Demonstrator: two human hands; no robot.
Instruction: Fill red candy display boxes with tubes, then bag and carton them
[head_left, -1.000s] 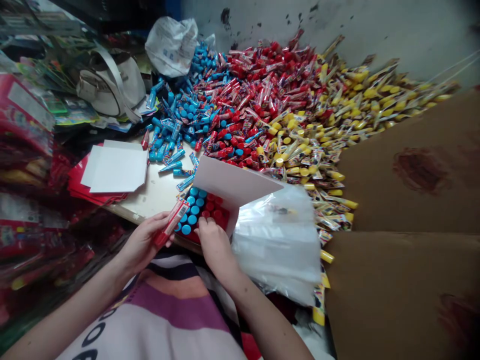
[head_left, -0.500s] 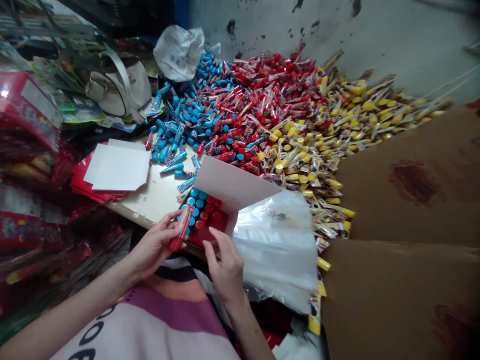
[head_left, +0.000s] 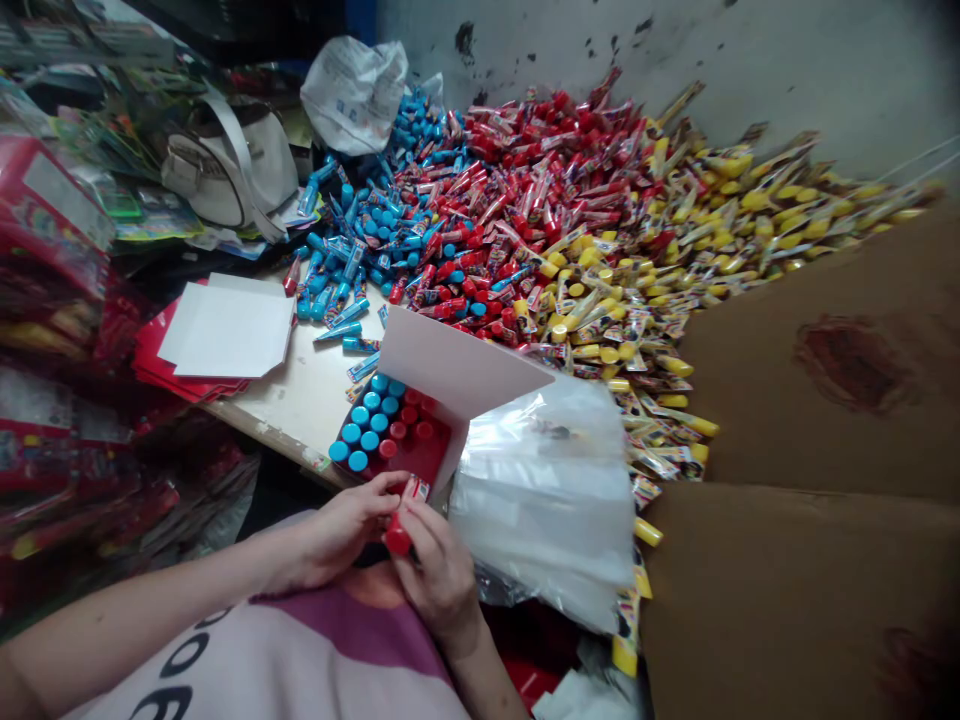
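1. Holding a red-capped tube [head_left: 398, 538] between them, the left hand [head_left: 349, 530] and the right hand [head_left: 439, 580] meet just below the white card [head_left: 450, 365], which serves as the landmark here. Each grip is closed, with the fingers clamped around the tube. Its cap points down and its printed body is mostly hidden, a hold that looks suited to turning or steadying it with both hands

2. Directly beside the near edge of the white card, a block of upright tubes [head_left: 382, 430] stands with blue caps in rows on the left and red caps on the right. Standing packed together, the tubes appear to brace one another, and the card seems to back them

3. Left of the white card, the table [head_left: 300, 400] carries loose blue-capped tubes [head_left: 341, 332] and a stack of red cards and white sheets [head_left: 225, 330], placed within easy reach

4. Right of the white card lies a clear plastic bag [head_left: 540, 510], with a brown cardboard sheet [head_left: 825, 400] farther right

5. Beyond the white card, a blue heap [head_left: 352, 230], a red heap [head_left: 525, 190] and a yellow heap [head_left: 750, 220] run side by side, apparently grouped by colour so each kind stays easy to pick out
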